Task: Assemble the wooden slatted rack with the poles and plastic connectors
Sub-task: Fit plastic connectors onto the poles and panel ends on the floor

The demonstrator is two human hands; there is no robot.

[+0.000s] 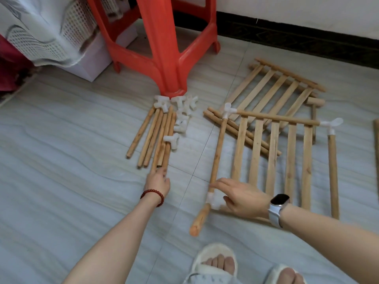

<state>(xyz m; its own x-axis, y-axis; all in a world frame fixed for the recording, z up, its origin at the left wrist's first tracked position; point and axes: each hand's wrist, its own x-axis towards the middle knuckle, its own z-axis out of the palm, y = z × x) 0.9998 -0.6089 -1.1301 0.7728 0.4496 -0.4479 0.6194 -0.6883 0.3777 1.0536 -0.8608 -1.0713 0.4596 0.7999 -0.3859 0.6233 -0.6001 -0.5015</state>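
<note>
— What are my hands on?

— My left hand [158, 182] reaches to the near ends of the loose wooden poles [152, 138] bundled on the tile floor [61, 160]; its fingers are hidden behind the hand, so I cannot tell whether they grip one. My right hand [243, 198] lies with fingers spread and relaxed over the near corner of the slatted panel [272, 156], beside a white corner connector [213, 200].

— And the rest?

— Spare plastic connectors [182, 111] sit by the red stool [164, 48] leg. A second slatted panel [272, 89] lies beyond, partly under the first.
</note>
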